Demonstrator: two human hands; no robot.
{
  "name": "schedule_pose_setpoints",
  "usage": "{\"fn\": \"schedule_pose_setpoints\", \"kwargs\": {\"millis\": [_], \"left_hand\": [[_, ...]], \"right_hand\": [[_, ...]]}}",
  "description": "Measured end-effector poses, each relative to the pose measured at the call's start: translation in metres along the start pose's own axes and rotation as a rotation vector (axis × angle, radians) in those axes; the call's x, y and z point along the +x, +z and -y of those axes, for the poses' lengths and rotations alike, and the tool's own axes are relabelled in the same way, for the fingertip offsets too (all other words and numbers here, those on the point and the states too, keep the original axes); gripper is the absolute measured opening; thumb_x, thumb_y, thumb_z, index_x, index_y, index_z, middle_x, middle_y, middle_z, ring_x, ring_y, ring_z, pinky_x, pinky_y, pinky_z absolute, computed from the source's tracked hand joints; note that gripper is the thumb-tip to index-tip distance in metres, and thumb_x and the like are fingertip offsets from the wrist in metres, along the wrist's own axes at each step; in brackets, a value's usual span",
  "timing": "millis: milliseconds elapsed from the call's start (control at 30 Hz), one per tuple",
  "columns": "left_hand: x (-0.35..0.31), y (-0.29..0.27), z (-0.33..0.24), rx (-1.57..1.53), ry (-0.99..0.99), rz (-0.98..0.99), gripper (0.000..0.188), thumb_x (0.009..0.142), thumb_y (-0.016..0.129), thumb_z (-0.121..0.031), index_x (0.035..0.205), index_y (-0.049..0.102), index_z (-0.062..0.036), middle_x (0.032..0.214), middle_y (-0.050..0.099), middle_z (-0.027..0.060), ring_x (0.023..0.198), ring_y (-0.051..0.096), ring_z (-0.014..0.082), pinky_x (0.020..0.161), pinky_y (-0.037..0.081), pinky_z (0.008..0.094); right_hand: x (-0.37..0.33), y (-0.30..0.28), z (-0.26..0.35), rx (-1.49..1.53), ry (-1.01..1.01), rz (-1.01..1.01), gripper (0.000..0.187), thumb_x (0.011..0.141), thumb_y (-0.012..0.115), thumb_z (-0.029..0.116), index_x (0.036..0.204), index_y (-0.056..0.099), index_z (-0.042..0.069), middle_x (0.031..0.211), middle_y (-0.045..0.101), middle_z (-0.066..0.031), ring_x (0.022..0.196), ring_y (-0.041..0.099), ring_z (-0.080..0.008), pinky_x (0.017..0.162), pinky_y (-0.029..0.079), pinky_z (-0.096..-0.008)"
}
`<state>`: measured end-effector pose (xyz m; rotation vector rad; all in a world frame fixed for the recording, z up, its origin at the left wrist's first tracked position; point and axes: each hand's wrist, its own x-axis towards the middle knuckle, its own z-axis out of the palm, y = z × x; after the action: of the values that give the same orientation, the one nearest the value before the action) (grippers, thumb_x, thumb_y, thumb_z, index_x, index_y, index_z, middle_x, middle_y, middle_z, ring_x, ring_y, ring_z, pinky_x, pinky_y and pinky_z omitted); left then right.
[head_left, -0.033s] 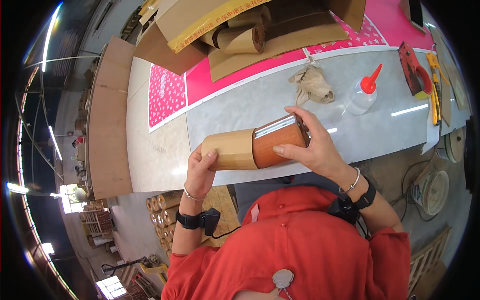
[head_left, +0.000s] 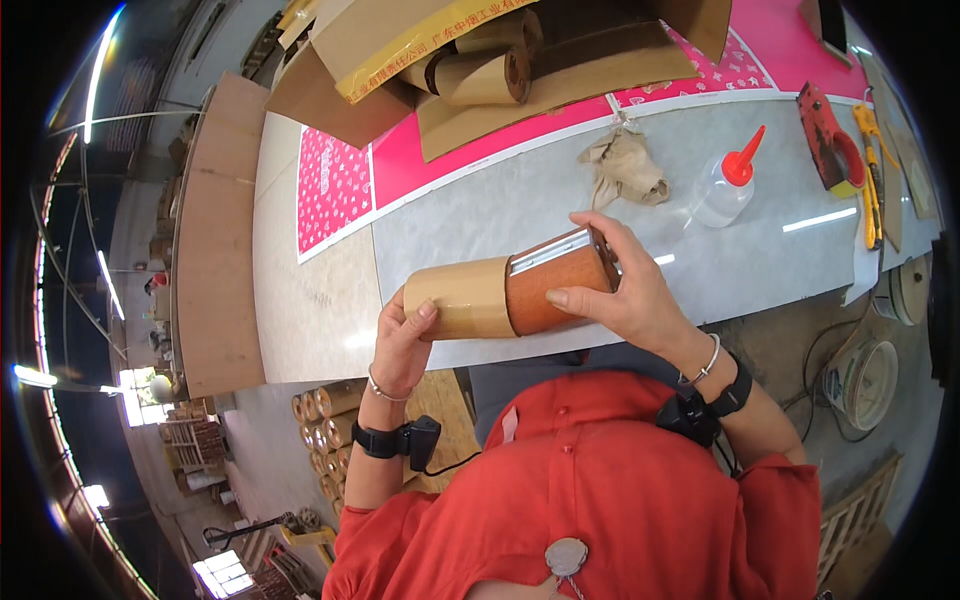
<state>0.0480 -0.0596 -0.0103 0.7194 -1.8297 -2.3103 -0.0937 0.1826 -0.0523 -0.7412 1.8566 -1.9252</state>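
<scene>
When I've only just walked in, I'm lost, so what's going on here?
The person's left hand grips a tan, cardboard-looking tube, and the right hand holds a reddish-brown cylinder with a silver metal strip. The cylinder seems to sit partly inside the tube. Both are held near the front edge of a smooth grey table. Beyond them are a crumpled beige cloth or paper and a clear plastic bottle with a red pointed nozzle.

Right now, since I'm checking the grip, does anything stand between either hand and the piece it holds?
Nothing visible does: the left hand holds the tan sleeve directly, the right hand the brown cylinder. The squeeze bottle sits apart from both.
</scene>
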Motion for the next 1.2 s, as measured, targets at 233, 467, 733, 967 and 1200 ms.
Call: {"fn": "schedule_pose_setpoints", "kwargs": {"millis": [233,467,733,967,1200], "left_hand": [[-0.004,-0.023,0.018,-0.012,-0.201,0.126,0.054,0.08,0.072,-0.019,0.126,0.049,-0.0043,0.12,0.058,0.0056,0.113,0.053,0.0166,0.098,0.041,0.0336],[-0.003,-0.019,0.028,-0.046,-0.246,0.104,0.058,0.078,0.074,-0.018,0.128,0.047,-0.0056,0.122,0.056,0.0052,0.115,0.052,0.0176,0.098,0.042,0.0337],[-0.005,-0.025,0.034,-0.007,-0.281,0.148,0.059,0.075,0.077,-0.02,0.126,0.051,-0.0052,0.117,0.059,0.005,0.11,0.054,0.0165,0.094,0.044,0.0327],[-0.008,-0.022,0.036,-0.025,-0.259,0.138,0.059,0.073,0.077,-0.02,0.124,0.052,-0.0032,0.115,0.06,0.0054,0.106,0.056,0.0166,0.091,0.045,0.0325],[-0.011,-0.024,0.043,-0.121,-0.249,0.139,0.06,0.072,0.076,-0.019,0.124,0.051,-0.0025,0.115,0.06,0.0071,0.107,0.056,0.0187,0.091,0.046,0.0341]], "right_hand": [[0.004,-0.002,0.002,0.084,0.109,0.026,0.073,0.072,0.079,0.033,0.126,0.044,-0.001,0.106,0.052,-0.0148,0.098,0.054,-0.0205,0.084,0.046,-0.0308],[0.005,-0.004,0.0,0.145,0.188,0.042,0.072,0.074,0.078,0.034,0.125,0.044,-0.003,0.108,0.052,-0.014,0.099,0.054,-0.0184,0.083,0.047,-0.0293],[0.004,-0.004,-0.004,0.166,0.238,0.035,0.072,0.074,0.077,0.033,0.125,0.043,-0.006,0.106,0.055,-0.0139,0.097,0.056,-0.0172,0.082,0.047,-0.028],[0.005,-0.004,-0.008,0.24,0.276,0.033,0.073,0.075,0.077,0.031,0.125,0.042,-0.008,0.105,0.056,-0.0137,0.095,0.057,-0.0159,0.08,0.048,-0.0266],[0.005,-0.005,-0.006,0.202,0.271,0.033,0.074,0.075,0.077,0.032,0.125,0.042,-0.01,0.105,0.057,-0.0148,0.096,0.057,-0.0155,0.081,0.048,-0.0266]]}}
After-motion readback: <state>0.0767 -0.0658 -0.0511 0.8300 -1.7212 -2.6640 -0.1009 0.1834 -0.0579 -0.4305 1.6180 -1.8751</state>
